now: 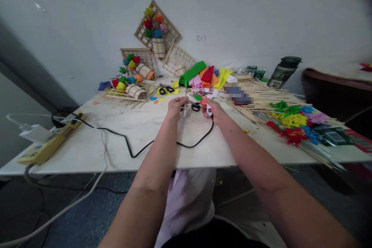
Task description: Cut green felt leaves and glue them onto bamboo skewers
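Note:
My left hand [176,107] is closed on thin pale stems [184,112], which stand nearly upright with something green at their top end. Opposite it, a short distance to the right, my right hand [213,110] grips a white corded glue gun [209,111] with a red switch; its tip is partly hidden. The black cord [192,146] runs from it across the table to the left. Black-handled scissors [195,107] lie between the hands. Just beyond are a green felt piece [198,97] and an orange piece [203,101].
A yellow power strip [49,143] lies on the left. Bamboo lattices with felt flowers [157,27] lean on the wall. Felt rolls [193,73], another pair of scissors [166,90], bamboo sticks [267,93], a dark bottle [284,72] and colourful fuzzy pieces [290,120] spread across the table.

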The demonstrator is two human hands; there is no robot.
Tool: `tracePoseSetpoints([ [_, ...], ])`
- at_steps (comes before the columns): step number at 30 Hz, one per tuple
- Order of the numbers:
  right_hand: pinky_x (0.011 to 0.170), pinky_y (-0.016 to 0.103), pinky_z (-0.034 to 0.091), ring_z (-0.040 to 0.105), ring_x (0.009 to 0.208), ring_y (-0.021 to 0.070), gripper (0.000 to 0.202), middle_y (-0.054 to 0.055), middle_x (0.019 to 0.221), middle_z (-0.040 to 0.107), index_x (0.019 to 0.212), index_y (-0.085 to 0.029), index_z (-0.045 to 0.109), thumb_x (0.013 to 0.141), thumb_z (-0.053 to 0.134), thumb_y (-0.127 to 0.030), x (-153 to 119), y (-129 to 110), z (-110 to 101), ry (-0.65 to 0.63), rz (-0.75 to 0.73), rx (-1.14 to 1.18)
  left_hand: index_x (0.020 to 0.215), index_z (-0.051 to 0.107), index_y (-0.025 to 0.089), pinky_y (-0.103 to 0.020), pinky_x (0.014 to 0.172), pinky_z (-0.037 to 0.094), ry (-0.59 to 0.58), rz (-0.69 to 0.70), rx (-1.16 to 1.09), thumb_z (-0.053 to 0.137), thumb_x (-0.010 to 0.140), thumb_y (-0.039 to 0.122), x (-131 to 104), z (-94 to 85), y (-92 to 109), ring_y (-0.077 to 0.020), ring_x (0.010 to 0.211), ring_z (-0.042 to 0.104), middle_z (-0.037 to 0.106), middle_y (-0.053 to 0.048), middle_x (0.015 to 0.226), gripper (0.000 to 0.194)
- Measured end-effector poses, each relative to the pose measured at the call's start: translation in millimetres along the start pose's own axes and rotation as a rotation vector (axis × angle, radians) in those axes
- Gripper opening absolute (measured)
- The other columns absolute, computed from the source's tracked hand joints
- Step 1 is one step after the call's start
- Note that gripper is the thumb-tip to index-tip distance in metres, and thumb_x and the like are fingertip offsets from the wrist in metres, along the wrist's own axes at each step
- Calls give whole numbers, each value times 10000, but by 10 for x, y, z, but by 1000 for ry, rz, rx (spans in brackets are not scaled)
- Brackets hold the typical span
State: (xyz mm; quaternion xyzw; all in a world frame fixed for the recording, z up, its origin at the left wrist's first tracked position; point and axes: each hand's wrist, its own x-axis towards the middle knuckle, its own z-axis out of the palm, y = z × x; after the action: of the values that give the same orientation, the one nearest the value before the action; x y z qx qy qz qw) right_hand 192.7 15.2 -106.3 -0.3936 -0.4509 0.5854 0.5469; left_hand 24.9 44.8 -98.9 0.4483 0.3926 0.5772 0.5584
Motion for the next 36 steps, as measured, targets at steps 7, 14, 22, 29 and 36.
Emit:
tracePoseSetpoints([
  [7, 270, 190, 236, 409, 312, 63, 405, -10, 510, 569, 719, -184, 485, 745, 548, -583, 22, -3, -62, -87, 139, 119, 720, 612, 124, -171, 441, 343, -18, -7, -36, 718, 614, 287, -10, 11, 19, -53, 471, 505, 639, -22, 633, 222],
  [14, 272, 191, 235, 410, 307, 61, 400, -7, 515, 573, 748, -173, 517, 757, 541, -572, 41, 12, -79, -60, 139, 118, 780, 603, 105, -174, 472, 402, -44, -16, -108, 633, 711, 204, -21, 28, 44, -55, 465, 530, 631, -19, 607, 124],
  [22, 294, 186, 275, 417, 313, 62, 366, -24, 499, 569, 719, -192, 470, 725, 594, -537, 11, -11, -33, -36, 44, 111, 797, 585, 102, -203, 491, 427, -65, -50, -85, 607, 749, 187, -64, 47, 72, -74, 458, 548, 630, -27, 598, 100],
  [29, 305, 188, 271, 413, 310, 59, 368, -28, 492, 560, 764, -184, 503, 722, 592, -538, -26, -32, 16, -21, -27, 1, 761, 588, 103, -205, 482, 424, -66, -33, -44, 671, 709, 247, -32, 39, 31, -66, 434, 531, 628, -26, 590, 174],
  [36, 296, 189, 275, 418, 303, 61, 406, -17, 487, 563, 724, -159, 533, 692, 615, -556, -9, -4, 11, -18, -63, -66, 745, 576, 106, -187, 460, 414, -65, -42, -34, 660, 720, 254, -29, 45, 32, -57, 423, 520, 627, -23, 576, 172],
])
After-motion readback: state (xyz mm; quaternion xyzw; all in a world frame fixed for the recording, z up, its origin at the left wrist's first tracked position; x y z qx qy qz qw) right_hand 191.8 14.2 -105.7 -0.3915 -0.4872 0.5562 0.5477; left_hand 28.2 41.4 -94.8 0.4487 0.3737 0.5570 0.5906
